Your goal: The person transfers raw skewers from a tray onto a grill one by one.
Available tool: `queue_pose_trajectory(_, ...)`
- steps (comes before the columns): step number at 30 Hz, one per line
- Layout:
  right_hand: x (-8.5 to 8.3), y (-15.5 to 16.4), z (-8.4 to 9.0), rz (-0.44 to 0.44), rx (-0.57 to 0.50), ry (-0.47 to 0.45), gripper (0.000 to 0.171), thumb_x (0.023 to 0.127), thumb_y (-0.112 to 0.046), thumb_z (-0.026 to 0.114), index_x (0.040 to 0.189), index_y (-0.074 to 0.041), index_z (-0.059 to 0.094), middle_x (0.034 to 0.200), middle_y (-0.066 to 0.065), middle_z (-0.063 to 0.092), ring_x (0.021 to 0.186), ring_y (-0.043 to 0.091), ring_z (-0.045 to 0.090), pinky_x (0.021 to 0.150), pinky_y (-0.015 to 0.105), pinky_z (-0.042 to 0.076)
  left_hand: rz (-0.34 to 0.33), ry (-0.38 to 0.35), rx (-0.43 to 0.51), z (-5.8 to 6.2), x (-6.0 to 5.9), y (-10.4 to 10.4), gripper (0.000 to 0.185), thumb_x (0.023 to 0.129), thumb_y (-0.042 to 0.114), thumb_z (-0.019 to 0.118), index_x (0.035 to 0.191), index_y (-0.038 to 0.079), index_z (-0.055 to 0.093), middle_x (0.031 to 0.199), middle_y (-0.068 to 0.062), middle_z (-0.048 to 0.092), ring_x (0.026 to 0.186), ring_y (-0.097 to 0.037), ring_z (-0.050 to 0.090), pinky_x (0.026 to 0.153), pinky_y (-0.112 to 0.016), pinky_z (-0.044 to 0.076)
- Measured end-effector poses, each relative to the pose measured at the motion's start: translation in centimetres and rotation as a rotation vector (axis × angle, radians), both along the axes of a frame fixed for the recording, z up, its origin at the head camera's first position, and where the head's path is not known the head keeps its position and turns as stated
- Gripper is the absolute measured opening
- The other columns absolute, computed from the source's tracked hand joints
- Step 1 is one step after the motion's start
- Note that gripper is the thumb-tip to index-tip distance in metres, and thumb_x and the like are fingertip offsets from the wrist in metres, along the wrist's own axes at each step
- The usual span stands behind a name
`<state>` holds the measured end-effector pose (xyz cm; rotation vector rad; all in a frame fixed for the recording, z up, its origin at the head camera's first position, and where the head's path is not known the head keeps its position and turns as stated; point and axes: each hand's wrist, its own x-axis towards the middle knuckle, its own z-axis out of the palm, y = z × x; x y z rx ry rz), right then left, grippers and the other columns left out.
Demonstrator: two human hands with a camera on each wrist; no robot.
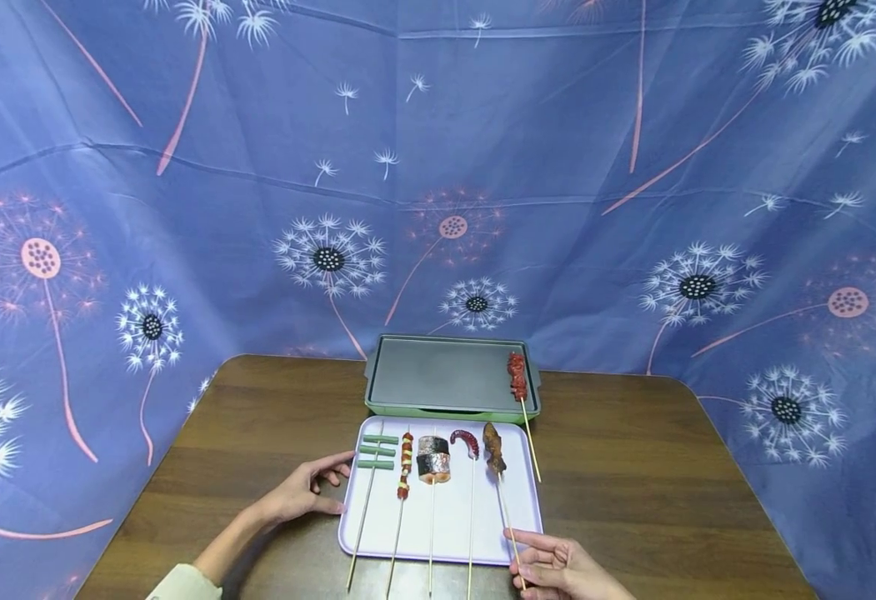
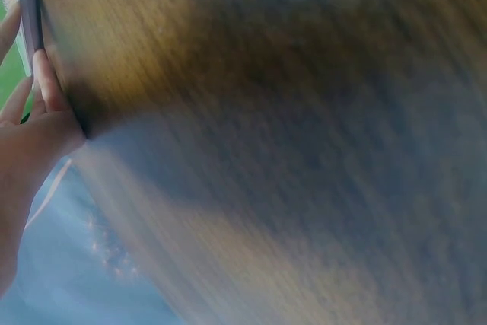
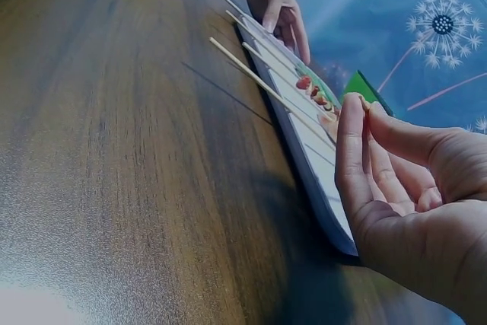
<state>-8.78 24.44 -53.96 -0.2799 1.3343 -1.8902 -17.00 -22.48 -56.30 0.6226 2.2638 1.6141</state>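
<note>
A pale lilac tray is set near the front edge of a brown wooden table, with five skewers laid side by side in it, their sticks running toward the person and past the tray's near rim. Counted from the left, they are a green vegetable skewer with three pieces, a red-and-yellow skewer, a thick rolled skewer, a curled red skewer and a brown meat skewer. Just behind the tray a green-rimmed griddle pan with a dark flat surface is placed, and one red meat skewer is laid at its right side, its stick reaching over the pan's rim onto the tray. Six skewers are counted in all, with two containers. The left hand is rested against the tray's left edge, fingers relaxed and touching the rim, nothing held. The right hand is seen at the tray's near right corner, thumb and forefinger pinched on the stick end of the brown meat skewer, which is still lying in the tray. A blue cloth with dandelion prints is hung behind and around the table
</note>
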Motion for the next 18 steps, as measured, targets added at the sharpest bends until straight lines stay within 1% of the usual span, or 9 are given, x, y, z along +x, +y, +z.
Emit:
queue_pose_trajectory(3, 0.2, 0.3, 0.2, 0.006, -0.013, 0.022, 0.051, 0.101, -0.003, 0.059, 0.150, 0.002, 0.046, 0.113, 0.002, 0.072, 0.100, 0.010, 0.072, 0.087, 0.026, 0.058, 0.000, -0.006, -0.001, 0.0, -0.1, 0.1, 0.081, 0.078, 0.006, 0.084, 0.147, -0.010, 0.044, 0.121, -0.029, 0.059, 0.095, -0.009, 0.053, 0.069, -0.027, 0.035)
queue_pose_trajectory(4, 0.2, 0.4, 0.3, 0.010, -0.011, 0.031, 0.052, 0.101, -0.003, 0.059, 0.150, 0.003, 0.045, 0.113, 0.002, 0.072, 0.100, 0.010, 0.072, 0.088, 0.025, 0.058, -0.001, -0.006, -0.002, 0.0, -0.1, 0.1, 0.081, 0.078, 0.006, 0.084, 0.147, -0.010, 0.044, 0.121, -0.029, 0.059, 0.095, -0.009, 0.053, 0.069, -0.027, 0.035)
queue_pose_trajectory(8, 0.5, 0.6, 0.7, 0.012, 0.008, 0.076, 0.055, 0.101, -0.003, 0.059, 0.150, 0.008, 0.037, 0.111, 0.001, 0.073, 0.100, 0.010, 0.073, 0.086, 0.024, 0.058, -0.001, 0.005, -0.009, 0.0, -0.2, 0.2, 0.081, 0.078, 0.007, 0.084, 0.147, -0.010, 0.044, 0.121, -0.029, 0.060, 0.095, -0.010, 0.054, 0.070, -0.027, 0.036)
queue_pose_trajectory(11, 0.7, 0.7, 0.9, 0.012, 0.014, 0.088, 0.057, 0.102, -0.003, 0.057, 0.149, 0.013, 0.030, 0.111, 0.001, 0.073, 0.100, 0.010, 0.073, 0.085, 0.024, 0.058, -0.002, 0.011, -0.006, 0.0, -0.2, 0.3, 0.082, 0.078, 0.007, 0.084, 0.147, -0.010, 0.044, 0.121, -0.029, 0.059, 0.095, -0.010, 0.054, 0.070, -0.027, 0.037)
queue_pose_trajectory(14, 0.9, 0.8, 1.4, 0.019, 0.021, 0.096, 0.058, 0.102, -0.002, 0.056, 0.149, 0.015, 0.027, 0.111, 0.000, 0.073, 0.100, 0.009, 0.072, 0.086, 0.024, 0.058, -0.005, 0.005, -0.001, 0.0, -0.2, 0.2, 0.082, 0.078, 0.006, 0.084, 0.147, -0.011, 0.043, 0.121, -0.030, 0.059, 0.095, -0.009, 0.054, 0.069, -0.027, 0.036)
queue_pose_trajectory(16, 0.9, 0.7, 1.8, 0.015, 0.024, 0.082, 0.056, 0.102, -0.003, 0.057, 0.150, 0.011, 0.032, 0.110, -0.001, 0.073, 0.099, 0.009, 0.072, 0.085, 0.024, 0.058, -0.005, 0.003, 0.002, 0.0, -0.2, 0.1, 0.082, 0.078, 0.006, 0.083, 0.147, -0.012, 0.043, 0.121, -0.030, 0.059, 0.095, -0.009, 0.054, 0.068, -0.027, 0.036)
queue_pose_trajectory(18, 0.9, 0.5, 2.2, 0.016, 0.010, 0.064, 0.053, 0.102, -0.004, 0.057, 0.151, 0.005, 0.039, 0.111, -0.002, 0.072, 0.099, 0.009, 0.072, 0.086, 0.025, 0.058, -0.001, 0.006, 0.001, 0.0, -0.2, 0.0, 0.081, 0.078, 0.006, 0.083, 0.147, -0.012, 0.043, 0.120, -0.029, 0.059, 0.095, -0.009, 0.054, 0.068, -0.027, 0.036)
